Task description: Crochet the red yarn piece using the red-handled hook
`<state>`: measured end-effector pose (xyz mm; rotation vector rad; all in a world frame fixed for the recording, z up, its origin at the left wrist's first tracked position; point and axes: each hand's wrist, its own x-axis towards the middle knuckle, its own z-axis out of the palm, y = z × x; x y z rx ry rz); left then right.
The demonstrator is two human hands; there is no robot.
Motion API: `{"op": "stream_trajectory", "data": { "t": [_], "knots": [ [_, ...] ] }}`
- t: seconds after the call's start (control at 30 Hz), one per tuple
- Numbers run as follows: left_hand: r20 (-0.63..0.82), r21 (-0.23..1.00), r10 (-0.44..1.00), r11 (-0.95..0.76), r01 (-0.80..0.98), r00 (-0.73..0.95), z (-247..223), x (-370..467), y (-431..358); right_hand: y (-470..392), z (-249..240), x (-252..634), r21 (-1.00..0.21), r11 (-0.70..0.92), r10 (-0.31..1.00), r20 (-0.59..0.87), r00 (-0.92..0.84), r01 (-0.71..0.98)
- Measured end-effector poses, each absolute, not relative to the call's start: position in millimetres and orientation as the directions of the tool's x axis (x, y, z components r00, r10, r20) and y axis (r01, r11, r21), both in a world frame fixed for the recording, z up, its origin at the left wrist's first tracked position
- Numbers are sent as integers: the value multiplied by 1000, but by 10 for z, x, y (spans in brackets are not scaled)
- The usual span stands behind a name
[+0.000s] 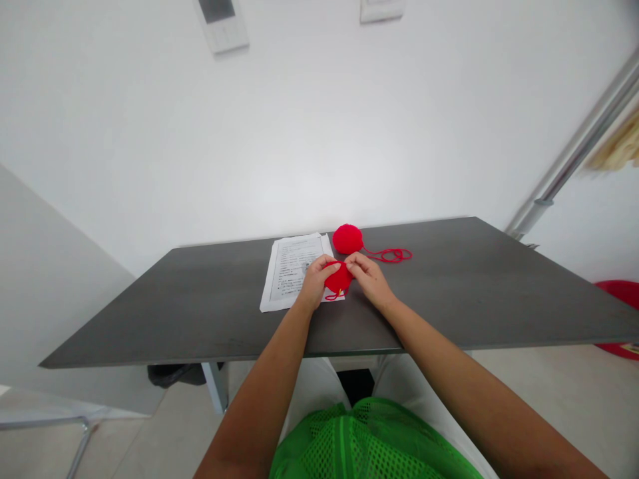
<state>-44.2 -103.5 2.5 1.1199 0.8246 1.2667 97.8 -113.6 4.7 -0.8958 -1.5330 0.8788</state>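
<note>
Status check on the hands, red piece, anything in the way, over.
Left hand and right hand gripping red piece. Red yarn ball just beyond, loose strand to its right. Printed paper below left hand, nothing visibly blocking.

Bare forearms (pixel 439 349) reach forward and converge; the left hand (pixel 314 282) and right hand (pixel 370 279) curl inward, close together, pinching.

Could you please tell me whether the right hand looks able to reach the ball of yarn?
Likely yes: the ball of yarn sits just beyond the right hand, with nothing visible blocking it, though that hand may first need to release the red piece.
</note>
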Motion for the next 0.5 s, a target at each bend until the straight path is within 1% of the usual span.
{"op": "stream_trajectory", "data": {
  "t": [0.5],
  "knots": [
    [100,956,980,-47,-290,171,28,-443,-1037,-1123,28,976,-882,462,885,453,-109,88]
  ]
}}
